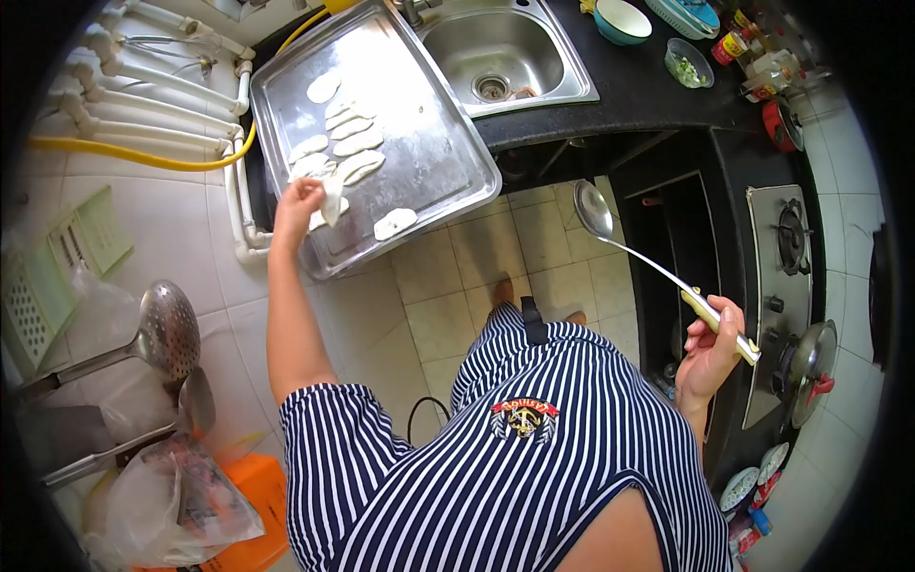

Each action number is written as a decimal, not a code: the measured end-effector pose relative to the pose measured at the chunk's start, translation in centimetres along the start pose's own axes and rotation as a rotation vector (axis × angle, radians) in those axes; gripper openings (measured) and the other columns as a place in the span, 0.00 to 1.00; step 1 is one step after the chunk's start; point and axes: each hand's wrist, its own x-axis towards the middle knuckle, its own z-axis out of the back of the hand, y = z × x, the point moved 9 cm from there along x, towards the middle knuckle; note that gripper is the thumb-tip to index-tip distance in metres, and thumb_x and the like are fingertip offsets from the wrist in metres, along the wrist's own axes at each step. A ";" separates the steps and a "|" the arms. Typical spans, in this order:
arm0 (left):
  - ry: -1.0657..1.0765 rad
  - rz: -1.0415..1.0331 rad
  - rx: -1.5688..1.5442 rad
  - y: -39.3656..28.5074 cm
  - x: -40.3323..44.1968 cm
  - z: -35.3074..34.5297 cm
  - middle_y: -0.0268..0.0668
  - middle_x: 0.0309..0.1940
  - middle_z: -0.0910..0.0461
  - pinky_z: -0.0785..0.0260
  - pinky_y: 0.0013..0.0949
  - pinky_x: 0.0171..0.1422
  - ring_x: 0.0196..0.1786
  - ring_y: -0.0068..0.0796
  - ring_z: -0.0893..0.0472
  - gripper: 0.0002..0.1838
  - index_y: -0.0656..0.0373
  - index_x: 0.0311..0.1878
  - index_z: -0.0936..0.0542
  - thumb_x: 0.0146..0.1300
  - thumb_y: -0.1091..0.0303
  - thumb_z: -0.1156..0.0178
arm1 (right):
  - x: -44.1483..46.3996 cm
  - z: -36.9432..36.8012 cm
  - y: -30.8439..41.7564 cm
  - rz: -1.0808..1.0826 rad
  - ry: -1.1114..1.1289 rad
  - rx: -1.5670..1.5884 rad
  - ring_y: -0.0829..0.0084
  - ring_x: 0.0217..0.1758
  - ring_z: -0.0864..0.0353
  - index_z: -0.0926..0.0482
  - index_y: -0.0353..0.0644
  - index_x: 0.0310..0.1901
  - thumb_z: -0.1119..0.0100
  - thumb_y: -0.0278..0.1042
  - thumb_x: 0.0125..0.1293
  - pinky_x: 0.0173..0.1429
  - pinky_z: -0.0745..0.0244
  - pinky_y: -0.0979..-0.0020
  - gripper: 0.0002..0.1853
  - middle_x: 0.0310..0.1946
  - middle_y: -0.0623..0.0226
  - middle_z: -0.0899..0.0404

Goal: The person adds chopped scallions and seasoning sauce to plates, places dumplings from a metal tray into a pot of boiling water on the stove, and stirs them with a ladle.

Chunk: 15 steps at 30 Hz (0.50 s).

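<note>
My left hand (301,198) is over the near left part of a large metal tray (434,157), its fingers pinched on a limp white dumpling (332,202). Several more pale, folded dumplings lie on the tray, among them one apart from the others (396,224) near its front edge. A ladle (658,270) is in my right hand (710,355), which is wrapped round its light green and white handle. The ladle's bowl points away from me, above the tiled floor, and I cannot make out anything in it.
Beyond the tray is a steel sink (496,52). A gas stove (762,329) with a lidded pan (813,367) stands on the right. Bowls sit on the black counter (610,100). Along the left wall are white pipes (162,91), a yellow hose (143,153) and a hanging skimmer (167,334).
</note>
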 end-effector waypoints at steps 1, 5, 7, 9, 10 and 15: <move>-0.118 -0.033 -0.115 -0.7 1.1 1.1 0.31 0.34 0.21 0.28 0.25 0.42 0.38 0.19 0.23 0.06 0.62 0.44 0.22 0.66 0.73 0.38 | 0.0 -0.1 0.0 -0.001 0.005 -0.008 0.86 0.22 0.29 0.21 0.38 0.44 0.53 0.46 0.74 0.23 0.37 0.85 0.18 0.25 0.69 0.24; -0.456 -0.113 -0.682 -1.9 5.3 4.8 0.41 0.46 0.22 0.21 0.34 0.50 0.45 0.32 0.17 0.22 0.64 0.63 0.32 0.68 0.73 0.41 | -0.2 -0.3 -0.2 -0.015 -0.021 -0.028 0.86 0.22 0.29 0.21 0.38 0.44 0.53 0.46 0.73 0.23 0.38 0.85 0.18 0.25 0.69 0.24; -0.531 0.049 -0.609 0.5 6.8 5.1 0.44 0.48 0.21 0.19 0.34 0.46 0.44 0.35 0.16 0.22 0.64 0.63 0.32 0.68 0.72 0.41 | -0.3 -0.5 -0.5 -0.023 0.017 -0.004 0.86 0.21 0.30 0.21 0.38 0.44 0.52 0.45 0.73 0.23 0.38 0.85 0.18 0.25 0.69 0.24; -0.392 0.124 -0.279 1.7 7.9 3.4 0.40 0.37 0.17 0.23 0.27 0.37 0.35 0.28 0.16 0.14 0.64 0.52 0.21 0.65 0.71 0.40 | -0.4 -0.4 -0.8 -0.020 0.006 0.007 0.86 0.21 0.30 0.21 0.38 0.44 0.51 0.45 0.73 0.23 0.39 0.85 0.17 0.25 0.69 0.24; -0.290 0.075 -0.109 1.6 7.8 1.6 0.35 0.27 0.17 0.29 0.24 0.31 0.27 0.22 0.20 0.08 0.61 0.40 0.16 0.63 0.68 0.37 | -0.4 -0.3 -0.9 -0.030 -0.015 0.008 0.86 0.21 0.30 0.21 0.38 0.44 0.51 0.45 0.73 0.23 0.39 0.85 0.17 0.26 0.70 0.23; 0.231 0.196 0.335 2.0 1.9 -9.3 0.36 0.28 0.18 0.27 0.31 0.31 0.27 0.24 0.21 0.19 0.61 0.38 0.21 0.51 0.61 0.23 | -0.4 0.4 -1.4 -0.039 -0.041 0.016 0.87 0.21 0.30 0.21 0.38 0.44 0.52 0.44 0.73 0.23 0.39 0.86 0.17 0.26 0.69 0.23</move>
